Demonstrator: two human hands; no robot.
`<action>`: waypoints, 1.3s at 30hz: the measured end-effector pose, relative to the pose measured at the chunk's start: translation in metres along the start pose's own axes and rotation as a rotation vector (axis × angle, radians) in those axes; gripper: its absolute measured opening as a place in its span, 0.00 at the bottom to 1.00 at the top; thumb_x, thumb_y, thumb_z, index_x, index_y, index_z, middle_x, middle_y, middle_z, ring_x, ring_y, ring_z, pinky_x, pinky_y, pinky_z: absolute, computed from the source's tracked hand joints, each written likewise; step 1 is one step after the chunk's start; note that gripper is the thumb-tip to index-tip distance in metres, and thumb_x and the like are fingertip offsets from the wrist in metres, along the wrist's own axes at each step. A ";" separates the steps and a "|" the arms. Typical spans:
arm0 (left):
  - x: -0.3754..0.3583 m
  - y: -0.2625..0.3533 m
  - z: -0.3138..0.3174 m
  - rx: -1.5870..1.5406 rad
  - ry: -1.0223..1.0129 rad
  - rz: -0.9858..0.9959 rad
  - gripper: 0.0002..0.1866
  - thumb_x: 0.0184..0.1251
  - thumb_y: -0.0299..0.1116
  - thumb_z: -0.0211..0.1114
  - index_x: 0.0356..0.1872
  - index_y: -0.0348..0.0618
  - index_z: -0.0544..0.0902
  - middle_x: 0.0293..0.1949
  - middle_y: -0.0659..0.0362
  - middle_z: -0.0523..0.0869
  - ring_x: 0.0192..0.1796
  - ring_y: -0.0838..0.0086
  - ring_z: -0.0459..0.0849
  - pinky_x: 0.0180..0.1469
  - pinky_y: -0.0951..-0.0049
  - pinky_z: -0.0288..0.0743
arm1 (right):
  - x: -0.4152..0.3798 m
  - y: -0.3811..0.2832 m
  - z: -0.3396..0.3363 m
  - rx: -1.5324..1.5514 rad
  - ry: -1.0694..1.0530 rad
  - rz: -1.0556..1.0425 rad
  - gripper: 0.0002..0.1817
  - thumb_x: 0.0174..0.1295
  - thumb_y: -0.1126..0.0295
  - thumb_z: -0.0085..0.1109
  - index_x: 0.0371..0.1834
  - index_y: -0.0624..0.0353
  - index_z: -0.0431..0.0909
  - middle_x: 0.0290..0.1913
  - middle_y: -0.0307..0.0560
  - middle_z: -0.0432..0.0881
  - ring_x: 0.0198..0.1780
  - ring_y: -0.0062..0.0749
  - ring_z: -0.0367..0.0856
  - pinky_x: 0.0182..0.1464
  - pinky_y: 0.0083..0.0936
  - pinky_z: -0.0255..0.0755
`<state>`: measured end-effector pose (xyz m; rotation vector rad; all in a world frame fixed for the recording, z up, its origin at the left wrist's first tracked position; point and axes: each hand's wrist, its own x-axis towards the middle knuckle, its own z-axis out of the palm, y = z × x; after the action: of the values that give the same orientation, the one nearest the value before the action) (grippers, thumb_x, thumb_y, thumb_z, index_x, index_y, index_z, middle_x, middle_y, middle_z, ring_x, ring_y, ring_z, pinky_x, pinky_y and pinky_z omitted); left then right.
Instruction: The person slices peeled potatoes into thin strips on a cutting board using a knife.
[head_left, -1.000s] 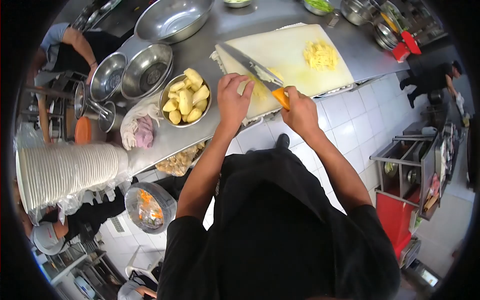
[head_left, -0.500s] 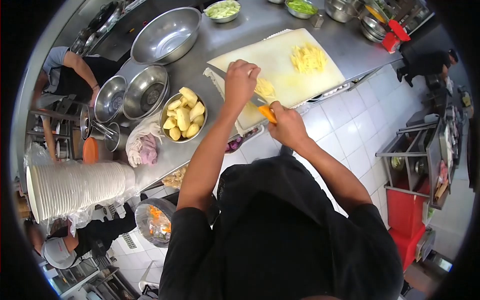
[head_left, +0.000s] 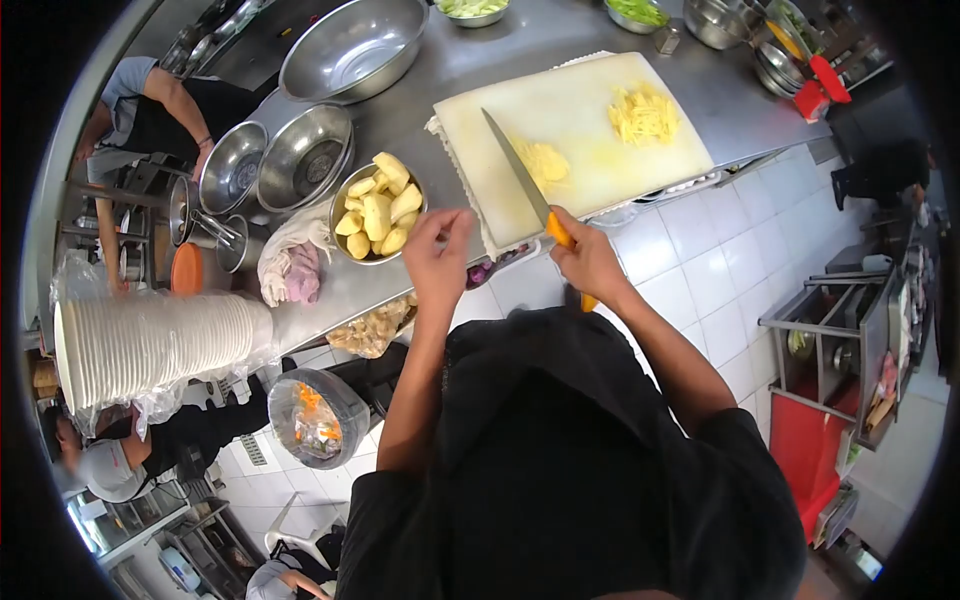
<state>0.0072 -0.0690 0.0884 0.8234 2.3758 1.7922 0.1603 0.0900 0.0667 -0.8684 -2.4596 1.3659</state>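
Two piles, slices [head_left: 545,163] and strips [head_left: 643,115], lie apart on the board [head_left: 565,95], keeping cuts unmixed; right hand [head_left: 588,264] clamped on the knife [head_left: 524,172] by its handle, for blade control; left hand [head_left: 438,258] curled near the bowl [head_left: 333,228] of potatoes [head_left: 378,216], fingertip contact too blurred to tell.

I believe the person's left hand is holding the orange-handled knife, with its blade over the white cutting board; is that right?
Not quite: the head view shows that it is the right hand holding the orange-handled knife. Its blade is indeed over the white cutting board.
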 end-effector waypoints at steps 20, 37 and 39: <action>-0.048 0.009 0.038 0.076 0.144 -0.180 0.06 0.68 0.27 0.69 0.40 0.34 0.88 0.34 0.61 0.84 0.31 0.82 0.76 0.34 0.79 0.71 | 0.094 0.094 -0.141 0.045 0.144 0.074 0.33 0.57 0.71 0.57 0.70 0.60 0.72 0.44 0.65 0.87 0.43 0.52 0.87 0.51 0.35 0.79; 0.079 0.091 0.232 0.405 -0.205 0.516 0.10 0.58 0.34 0.76 0.37 0.40 0.89 0.41 0.53 0.87 0.46 0.59 0.83 0.49 0.62 0.78 | 0.072 0.109 -0.183 -0.306 0.389 -0.283 0.23 0.51 0.75 0.64 0.53 0.57 0.74 0.41 0.58 0.82 0.42 0.59 0.83 0.46 0.47 0.77; 0.090 0.087 0.253 0.438 -0.260 0.527 0.10 0.57 0.34 0.76 0.37 0.40 0.89 0.40 0.53 0.86 0.47 0.57 0.82 0.51 0.60 0.76 | 0.070 0.110 -0.185 -0.304 0.385 -0.293 0.21 0.52 0.75 0.64 0.51 0.57 0.73 0.41 0.58 0.82 0.42 0.58 0.83 0.46 0.47 0.77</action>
<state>0.0519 0.2087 0.1090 1.7482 2.5579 1.1633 0.2281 0.3060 0.0714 -0.7091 -2.3935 0.6679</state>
